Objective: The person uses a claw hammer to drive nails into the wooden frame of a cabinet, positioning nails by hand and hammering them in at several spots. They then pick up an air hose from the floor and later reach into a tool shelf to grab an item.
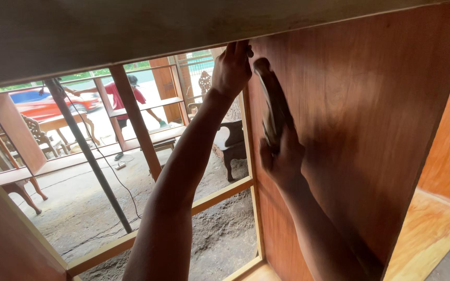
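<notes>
While your left hand (231,66) curls its fingers over the top edge of the reddish-brown plywood cabinet panel (371,130), your right hand (282,156) closes around a worn oblong sanding block (271,104), or so it appears in the shadow, pressed flat against that panel's face near the upper corner. Beyond the pale wooden frame rail (220,195), a person in a red shirt (126,99) stands outside.

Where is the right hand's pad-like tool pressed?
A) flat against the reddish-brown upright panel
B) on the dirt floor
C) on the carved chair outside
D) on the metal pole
A: the right hand holds the sanding pad flat on the reddish-brown panel, while the left hand grips the frame's top corner.
</notes>
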A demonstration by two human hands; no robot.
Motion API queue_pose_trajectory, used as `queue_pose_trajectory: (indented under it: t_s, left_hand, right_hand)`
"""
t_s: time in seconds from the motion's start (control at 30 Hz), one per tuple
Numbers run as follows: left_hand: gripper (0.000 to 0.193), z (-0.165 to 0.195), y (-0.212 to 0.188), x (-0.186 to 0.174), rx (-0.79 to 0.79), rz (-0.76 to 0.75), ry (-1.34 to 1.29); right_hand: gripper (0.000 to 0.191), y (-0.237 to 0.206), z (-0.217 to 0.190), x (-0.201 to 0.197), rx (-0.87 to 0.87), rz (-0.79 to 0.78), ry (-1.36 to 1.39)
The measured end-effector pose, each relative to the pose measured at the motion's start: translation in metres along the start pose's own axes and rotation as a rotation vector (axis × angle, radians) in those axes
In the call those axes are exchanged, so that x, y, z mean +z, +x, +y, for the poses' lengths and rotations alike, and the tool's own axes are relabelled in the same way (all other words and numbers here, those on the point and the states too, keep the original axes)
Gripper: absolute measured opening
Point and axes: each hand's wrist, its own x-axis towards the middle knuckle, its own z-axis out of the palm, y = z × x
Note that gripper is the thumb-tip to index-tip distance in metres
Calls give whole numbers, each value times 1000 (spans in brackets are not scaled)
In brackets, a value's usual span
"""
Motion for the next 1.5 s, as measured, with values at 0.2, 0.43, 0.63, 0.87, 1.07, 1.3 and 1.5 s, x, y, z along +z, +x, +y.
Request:
queue_pose_trajectory:
  t_s: [0.2, 0.43, 0.63, 0.87, 1.07, 1.3, 1.5]
  left_hand:
    - [45, 6, 5, -9, -29, -26, -14]
    - [46, 10, 8, -13, -15, 16, -5]
    - [14, 9, -18, -20, -181, 106, -128]
    - [13, 101, -211, -79, -411, -54, -3]
    - [25, 214, -380, -97, -1799, 203, -1118]
    - [20, 293, -420, -120, -2178, 187, -1283]
    - [34, 393, -412, -171, -2217, -30, -1372]
  right_hand:
    - [61, 5, -7, 17, 30, 142, 314]
    - [68, 14, -20, -2, 13, 62, 90]
    - [68, -3, -20, -29, 38, -26, -36]
    - [83, -141, -54, -131, 629, -229, 292]
    - [77, -239, -78, -198, 440, -495, 164]
    - [97, -362, -86, -261, 701, -1056, -242]
    - [73, -393, -126, -296, 827, -651, 264]
